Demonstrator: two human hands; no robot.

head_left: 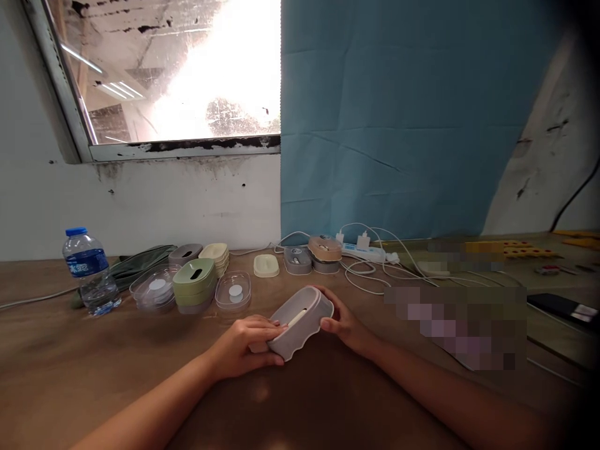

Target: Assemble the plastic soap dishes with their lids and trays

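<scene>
In the middle of the head view, a grey oval plastic case with a wavy edge is tilted above the table. A cream strip lies inside its hollow, beside a small dark slot. My left hand grips the near left end, fingers over the rim and thumb along the lower edge. Round the far right end curls my right hand, its thumb against the side wall. Past the hands stand a clear oval tray with a white disc and a cream oval piece.
Green cases, a cream stack and clear trays stand at the back left, by a water bottle. Grey and brown cases sit beside a power strip with looping cables. A black phone-like object lies right.
</scene>
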